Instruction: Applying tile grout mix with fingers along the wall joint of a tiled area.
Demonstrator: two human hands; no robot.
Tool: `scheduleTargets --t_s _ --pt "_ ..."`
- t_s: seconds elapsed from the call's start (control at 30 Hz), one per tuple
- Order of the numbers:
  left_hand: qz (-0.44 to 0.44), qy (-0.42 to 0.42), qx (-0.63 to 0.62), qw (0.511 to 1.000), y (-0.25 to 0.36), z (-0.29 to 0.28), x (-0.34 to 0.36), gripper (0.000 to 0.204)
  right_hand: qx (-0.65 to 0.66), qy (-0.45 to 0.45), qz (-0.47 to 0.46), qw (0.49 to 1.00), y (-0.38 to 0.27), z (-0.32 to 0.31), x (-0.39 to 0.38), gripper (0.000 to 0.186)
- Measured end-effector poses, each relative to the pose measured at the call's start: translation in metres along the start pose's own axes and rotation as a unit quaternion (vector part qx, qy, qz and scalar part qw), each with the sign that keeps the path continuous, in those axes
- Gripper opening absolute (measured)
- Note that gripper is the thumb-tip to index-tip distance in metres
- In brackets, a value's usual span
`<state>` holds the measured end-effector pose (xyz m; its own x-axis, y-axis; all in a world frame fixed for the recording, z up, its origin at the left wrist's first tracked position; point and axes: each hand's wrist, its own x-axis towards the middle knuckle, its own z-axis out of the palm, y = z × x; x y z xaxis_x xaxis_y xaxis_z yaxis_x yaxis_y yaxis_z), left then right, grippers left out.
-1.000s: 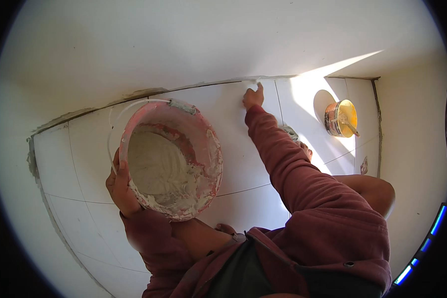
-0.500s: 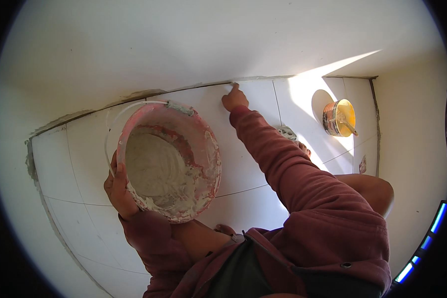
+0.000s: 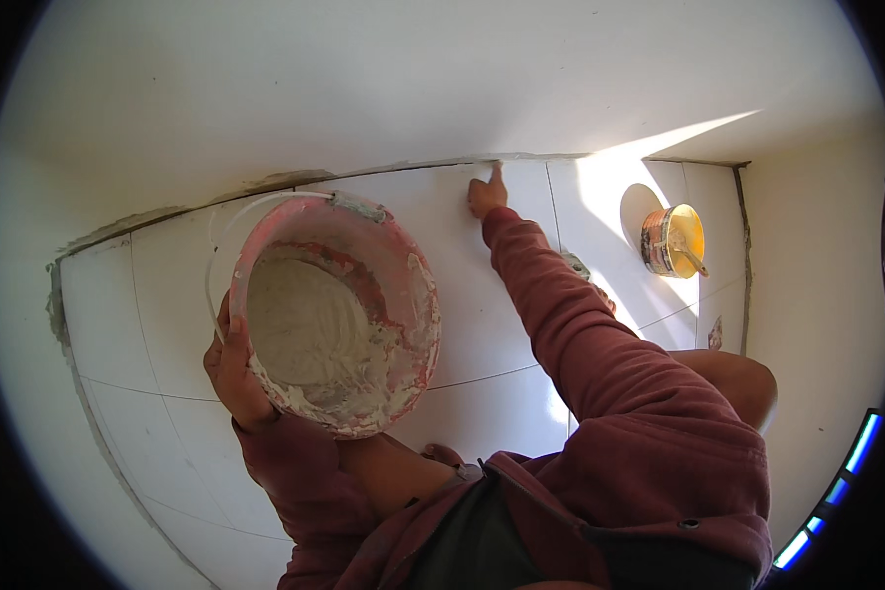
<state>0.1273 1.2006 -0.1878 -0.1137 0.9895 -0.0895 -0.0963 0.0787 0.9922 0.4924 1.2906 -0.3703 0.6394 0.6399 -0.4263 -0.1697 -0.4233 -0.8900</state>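
Left grip (image 3: 234, 374) clasps pink bucket (image 3: 408, 285), can't tell about right grip (image 3: 487, 194) at wall joint (image 3: 413, 164), yellow tub (image 3: 667, 238) farther right

No writing or numbers can be read anywhere

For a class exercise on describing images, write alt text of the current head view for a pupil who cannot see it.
A person's right hand points a finger at the joint between a white tiled floor and a wall, while the left hand holds a pink bucket of pale paste by its rim. To the right, a yellow tub stands on the floor.
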Motion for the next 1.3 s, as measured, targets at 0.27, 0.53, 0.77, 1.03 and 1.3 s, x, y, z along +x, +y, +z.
scheduleTargets --t_s 0.27,0.53,0.77,1.03,1.3 --pt "0.001 0.060 0.027 0.998 0.003 0.006 -0.014 0.037 -0.088 0.036 -0.105 0.990 0.021 0.061 -0.014 0.066" --pt "0.006 0.031 -0.031 0.999 -0.003 -0.008 -0.010 0.037 -0.600 -0.061 -0.138 0.786 -0.019 -0.003 -0.021 0.068" --pt "0.035 0.033 0.024 0.999 -0.016 -0.009 -0.002 0.034 -0.138 -0.116 0.015 0.984 0.019 0.031 -0.004 0.071" --pt "-0.027 0.046 -0.024 0.998 -0.040 -0.019 0.012 0.032 0.040 -0.406 -0.304 0.861 -0.013 0.060 -0.174 0.029" --pt "-0.026 0.020 -0.071 0.997 -0.047 -0.019 0.008 0.035 0.038 -0.693 0.169 0.700 0.018 0.080 -0.260 0.051"
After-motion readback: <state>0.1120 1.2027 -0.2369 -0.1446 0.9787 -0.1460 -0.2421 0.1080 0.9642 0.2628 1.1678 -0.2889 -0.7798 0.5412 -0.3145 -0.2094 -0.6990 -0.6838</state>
